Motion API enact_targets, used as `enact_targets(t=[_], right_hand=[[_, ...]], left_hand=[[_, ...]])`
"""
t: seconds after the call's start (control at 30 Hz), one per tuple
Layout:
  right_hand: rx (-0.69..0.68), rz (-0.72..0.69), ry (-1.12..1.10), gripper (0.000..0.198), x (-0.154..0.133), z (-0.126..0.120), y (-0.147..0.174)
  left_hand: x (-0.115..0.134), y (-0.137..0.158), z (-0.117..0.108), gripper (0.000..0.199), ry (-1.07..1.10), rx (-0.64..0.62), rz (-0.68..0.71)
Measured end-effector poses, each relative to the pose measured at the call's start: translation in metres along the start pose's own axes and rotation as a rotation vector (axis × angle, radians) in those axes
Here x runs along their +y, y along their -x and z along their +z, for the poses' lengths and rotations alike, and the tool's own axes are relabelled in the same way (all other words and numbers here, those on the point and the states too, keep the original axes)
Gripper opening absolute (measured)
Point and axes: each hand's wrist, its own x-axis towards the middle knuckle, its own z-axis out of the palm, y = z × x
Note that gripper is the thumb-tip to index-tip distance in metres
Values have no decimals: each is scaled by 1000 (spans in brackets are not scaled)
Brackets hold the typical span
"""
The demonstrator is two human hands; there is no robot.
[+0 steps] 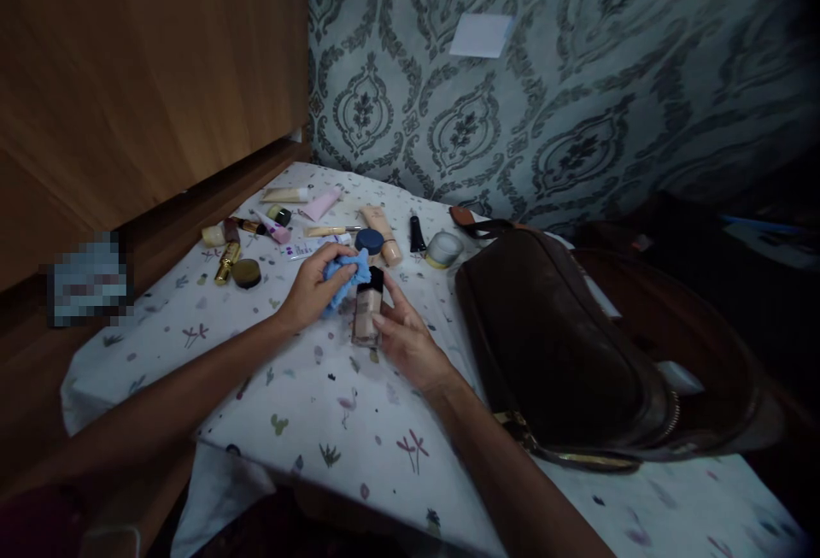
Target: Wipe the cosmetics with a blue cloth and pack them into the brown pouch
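The left hand (317,284) is gripping a bunched blue cloth (346,278), pinching it between thumb and fingers, while the right hand (410,340) is gripping a small bottle (366,319) with beige contents, thumb in front and fingers at the far side. The bottle is standing nearly upright between the two hands, over the patterned surface (295,396), with its black cap (371,280) uppermost; whether its base is touching the surface cannot be told. The cloth is lying at the left side of the cap, in contact or just beside it.

Judged from this pose, the cloth is serving to wipe the bottle, and good handling is resting on four points. (a) The right hand is best holding the bottle low and firmly, so that the cap is staying exposed. (b) The right thumb is covering part of the front face; turning the bottle is giving the cloth access there. (c) Light strokes are suiting the cap, since hard twisting is risking loosening it. (d) A blue-lidded jar (368,239) and a beige tube (379,225) are lying just beyond the cloth, and a brown bag (544,336) is flanking the right forearm; short strokes are sparing them knocks.
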Motion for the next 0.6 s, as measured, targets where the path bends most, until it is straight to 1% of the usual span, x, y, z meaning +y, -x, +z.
enact_targets(t=[0.07, 0.13, 0.27, 0.37, 0.43, 0.53, 0.6], right_hand=[[-9, 74, -72, 80, -1, 3, 2], [-5, 92, -119, 69, 0, 5, 2], [70, 32, -172, 46, 3, 5, -3], [138, -1, -208, 36, 5, 6, -8], [183, -7, -240, 29, 3, 7, -9], [250, -31, -276, 24, -1, 10, -10], [281, -49, -282, 23, -3, 10, -9]], left_hand=[[-3, 0, 0, 15, -15, 14, 8], [-4, 1, 1, 12, -34, -6, 52], [-3, 7, 5, 13, -95, -48, 124], [1, 13, 9, 14, -125, -91, 166], [5, 18, 13, 15, -140, -149, 197], [11, 24, 18, 17, -149, -249, 229], [14, 27, 21, 18, -119, -286, 242]])
